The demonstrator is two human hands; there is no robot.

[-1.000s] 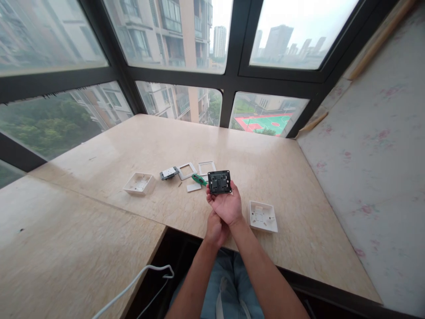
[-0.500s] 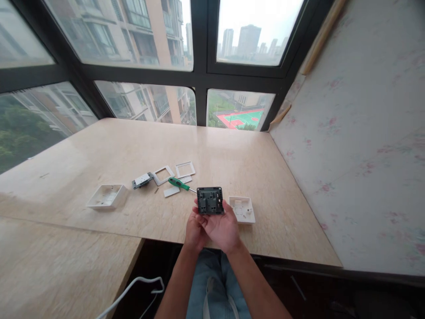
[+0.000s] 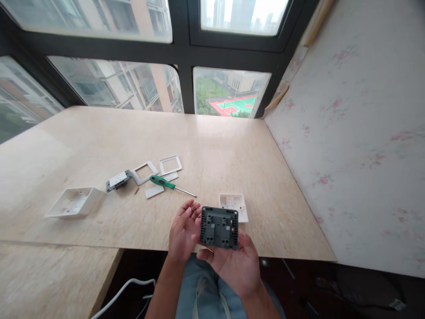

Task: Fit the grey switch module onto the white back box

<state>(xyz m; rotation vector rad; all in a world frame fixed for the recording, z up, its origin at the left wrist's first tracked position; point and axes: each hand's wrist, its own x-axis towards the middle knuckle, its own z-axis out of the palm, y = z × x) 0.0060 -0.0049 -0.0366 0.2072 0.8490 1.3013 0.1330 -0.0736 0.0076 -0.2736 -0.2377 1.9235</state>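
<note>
A dark grey wall switch module (image 3: 219, 227), its back with terminals facing up, rests in my right hand (image 3: 234, 263), whose fingers hold it from below. My left hand (image 3: 184, 230) is beside the module's left edge with its fingers apart and slightly curled; it seems to hold nothing. Just behind the module stands a white mounting box (image 3: 244, 212), partly covered by it. A screwdriver with a green and black handle (image 3: 162, 181) lies left of there, its shaft pointing toward the box.
Left on the stone-look ledge (image 3: 212, 150) lie two white frames (image 3: 155, 168), white cover plates (image 3: 154, 192), a second switch module (image 3: 118, 180), a small screw (image 3: 136, 191) and another white box (image 3: 71, 201). A papered wall (image 3: 352, 155) bounds the right; a white cable (image 3: 122, 283) hangs below.
My right hand has brought the module closer and lower, while my left hand has come away from it to the left. The view has tilted down and shifted right.
</note>
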